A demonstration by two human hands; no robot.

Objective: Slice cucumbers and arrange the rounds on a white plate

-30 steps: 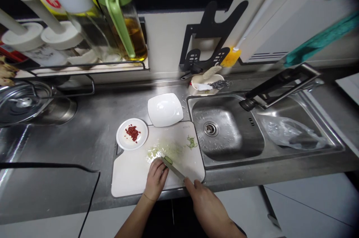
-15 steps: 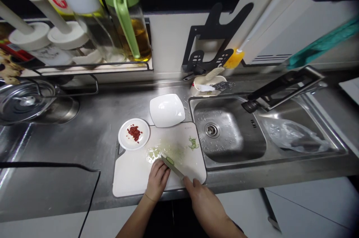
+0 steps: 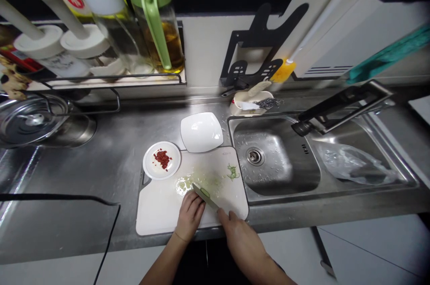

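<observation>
My right hand [image 3: 243, 240] is wrapped around the handle of a kitchen knife [image 3: 209, 202], whose blade slants up and left across the board. Against the blade's left side, my left hand [image 3: 190, 214] has its fingers bent and pressed together on a piece of cucumber, mostly hidden beneath them. A green-edged cucumber slice [image 3: 205, 192] shows on the blade's far side. Under both lies a white cutting board [image 3: 157, 213], wet with pale green bits [image 3: 184, 184] in the middle. Thin green peelings [image 3: 232, 171] sit near its right edge.
A small round plate [image 3: 148, 171] with chopped red pieces [image 3: 161, 159] overlaps the board's upper left corner. Behind the board stands a white square dish [image 3: 201, 132]. The sink [image 3: 275, 173] and tap [image 3: 322, 117] are to the right; a lidded pot [image 3: 77, 128] is at left.
The view has shifted slightly, so the counter and its things appear a little further right. Knife and both hands stay close together at the cucumber, with only small movement.
</observation>
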